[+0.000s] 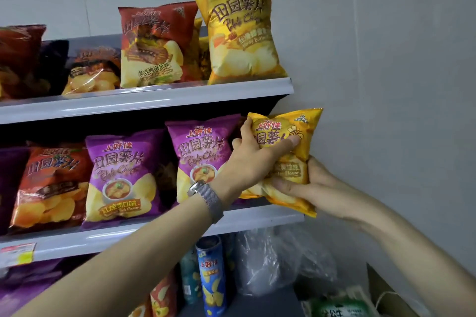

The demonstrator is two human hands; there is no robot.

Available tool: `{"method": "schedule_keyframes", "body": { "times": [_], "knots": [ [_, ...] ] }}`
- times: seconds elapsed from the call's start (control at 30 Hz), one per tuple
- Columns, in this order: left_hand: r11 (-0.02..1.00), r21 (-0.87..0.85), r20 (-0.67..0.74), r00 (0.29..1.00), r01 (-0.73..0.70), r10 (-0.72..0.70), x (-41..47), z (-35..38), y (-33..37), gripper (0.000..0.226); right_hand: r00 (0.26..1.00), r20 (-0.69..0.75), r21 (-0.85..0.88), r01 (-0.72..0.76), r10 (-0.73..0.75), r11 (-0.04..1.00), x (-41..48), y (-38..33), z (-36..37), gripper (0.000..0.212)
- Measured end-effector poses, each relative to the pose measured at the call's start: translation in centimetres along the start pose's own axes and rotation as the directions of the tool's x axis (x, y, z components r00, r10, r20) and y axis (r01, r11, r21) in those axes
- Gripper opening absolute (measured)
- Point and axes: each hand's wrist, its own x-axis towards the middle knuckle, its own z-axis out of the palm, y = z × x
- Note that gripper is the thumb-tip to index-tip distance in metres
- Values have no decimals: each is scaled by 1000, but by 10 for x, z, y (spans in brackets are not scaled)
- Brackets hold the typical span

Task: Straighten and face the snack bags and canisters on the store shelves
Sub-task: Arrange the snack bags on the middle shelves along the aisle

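Left grip (253, 156) closed on the yellow bag (283, 162) upper left, thumb across the front; right grip (306, 188) clamps its lower right. Bag at the right end of the middle shelf (257, 216), tilted, probably just off it. Light, puffy, slick foil, chips fragile: hold by the edges, no squeezing. Purple bag (203, 159) just left.

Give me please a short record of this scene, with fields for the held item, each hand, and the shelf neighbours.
held item: small yellow chip bag, tilted, at right end of middle shelf
left hand: grips the bag's upper left
right hand: supports its lower right
neighbour: purple chip bag, upright
above: large yellow chip bag
below: blue canister
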Motion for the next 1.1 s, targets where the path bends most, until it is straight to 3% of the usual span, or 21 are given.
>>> {"method": "schedule_keyframes", "body": {
  "times": [0.07, 0.27, 0.5, 0.57, 0.7, 0.9, 1.0, 1.1],
  "knots": [
    [998, -56, 7, 1000, 13, -13, 9, 6, 0, 127, 1000, -14, 37, -8, 9, 999, 12, 7, -17, 63],
    [978, -199, 24, 998, 54, -50, 25, 3, -12, 79, 982, -178, 59, -49, 59, 997, 57, 52, -39, 41],
    [960, -178, 34, 976, 218, -215, 28, 7, -50, 86, 977, -195, -66, -103, 88, 993, 70, 88, -20, 47],
    [968, -144, 20, 979, 203, -202, 21, 7, -47, 85, 982, -166, -67, -105, 93, 992, 69, 87, -21, 46],
    [987, -55, -2, 988, 153, -153, 16, 9, -51, 59, 989, -105, -66, -112, 105, 991, 72, 87, -21, 48],
    [994, 8, -26, 993, 113, -113, 8, 10, -47, 59, 991, -74, -79, -116, 110, 990, 72, 88, -21, 66],
    [995, 36, -37, 995, 90, -89, 4, 4, -50, 60, 987, -113, -132, -126, 112, 983, 63, 80, -20, 86],
    [994, 69, -24, 997, 80, -79, 0, -5, -60, 53, 976, -212, -290, -111, 49, 951, 44, 72, -17, 74]
  ]
}}
